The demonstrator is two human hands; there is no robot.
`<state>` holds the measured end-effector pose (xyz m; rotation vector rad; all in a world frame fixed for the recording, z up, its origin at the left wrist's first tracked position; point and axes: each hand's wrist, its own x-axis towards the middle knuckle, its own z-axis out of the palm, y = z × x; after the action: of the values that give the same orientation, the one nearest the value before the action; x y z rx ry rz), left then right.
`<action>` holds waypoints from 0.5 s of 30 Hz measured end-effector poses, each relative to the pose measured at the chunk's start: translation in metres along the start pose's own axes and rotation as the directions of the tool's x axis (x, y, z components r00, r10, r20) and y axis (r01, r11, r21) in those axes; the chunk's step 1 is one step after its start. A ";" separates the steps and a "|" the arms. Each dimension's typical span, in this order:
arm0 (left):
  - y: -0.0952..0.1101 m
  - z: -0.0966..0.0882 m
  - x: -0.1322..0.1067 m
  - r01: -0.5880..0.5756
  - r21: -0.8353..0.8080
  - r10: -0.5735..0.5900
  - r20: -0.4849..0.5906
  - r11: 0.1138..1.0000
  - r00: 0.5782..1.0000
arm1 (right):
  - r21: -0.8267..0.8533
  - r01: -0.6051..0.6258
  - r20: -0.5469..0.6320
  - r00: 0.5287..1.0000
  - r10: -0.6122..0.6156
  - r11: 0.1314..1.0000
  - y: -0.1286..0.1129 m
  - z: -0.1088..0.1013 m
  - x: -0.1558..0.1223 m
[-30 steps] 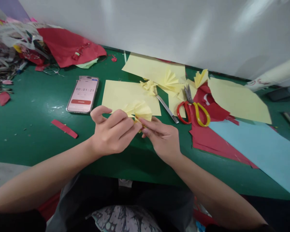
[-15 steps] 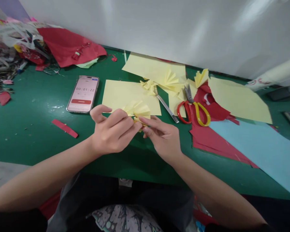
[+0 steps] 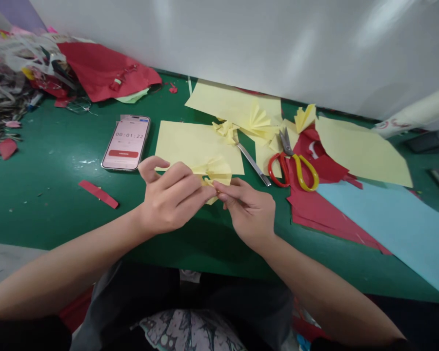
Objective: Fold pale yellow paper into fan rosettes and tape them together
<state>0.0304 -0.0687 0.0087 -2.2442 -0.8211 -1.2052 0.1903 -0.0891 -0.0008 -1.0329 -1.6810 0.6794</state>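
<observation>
Left hand (image 3: pixel 175 197) and right hand (image 3: pixel 250 207) are meeting over the tabletop (image 3: pixel 58 200), each grip pinching the pleated yellow paper (image 3: pixel 219 168) between them; fingers are hiding its lower folds. A flat yellow sheet (image 3: pixel 190 144) is lying just beyond. Right side: scissors (image 3: pixel 288 151) are resting partly on red paper (image 3: pixel 322 217), a silver knife (image 3: pixel 254 165) lying beside them; a blue sheet (image 3: pixel 391 219) is overlapping the red. Left side: a phone (image 3: pixel 126 144) is showing 00:01:22, a red strip (image 3: pixel 98 194) lying nearer; mixed scraps (image 3: pixel 18 73) are heaping behind.

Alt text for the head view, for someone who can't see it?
A person's left hand and right hand hold pleated yellow paper over a green table. A phone lies to the left, scissors to the right.
</observation>
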 end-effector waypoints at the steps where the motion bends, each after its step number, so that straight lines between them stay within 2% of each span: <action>1: 0.000 0.000 0.001 0.012 0.002 -0.012 -0.005 1.000 1.000 | -0.029 0.019 -0.006 1.000 -0.019 0.999 -0.001 0.000 0.000; 4: 0.000 0.001 0.002 0.029 0.019 -0.029 -0.019 0.999 0.999 | -0.112 0.044 -0.020 0.999 -0.047 0.993 -0.002 0.000 -0.001; 8: -0.002 0.004 0.001 0.038 -0.031 -0.037 0.032 0.999 0.999 | -0.163 0.041 -0.066 0.996 -0.052 0.986 -0.002 0.000 -0.002; 15: -0.007 0.004 -0.002 0.016 -0.065 -0.010 0.084 0.998 0.996 | -0.263 0.161 -0.042 0.983 -0.178 0.951 -0.001 -0.001 0.000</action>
<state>0.0274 -0.0616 0.0059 -2.3595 -0.8405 -1.1670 0.1908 -0.0895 0.0007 -1.0634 -1.8093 0.3158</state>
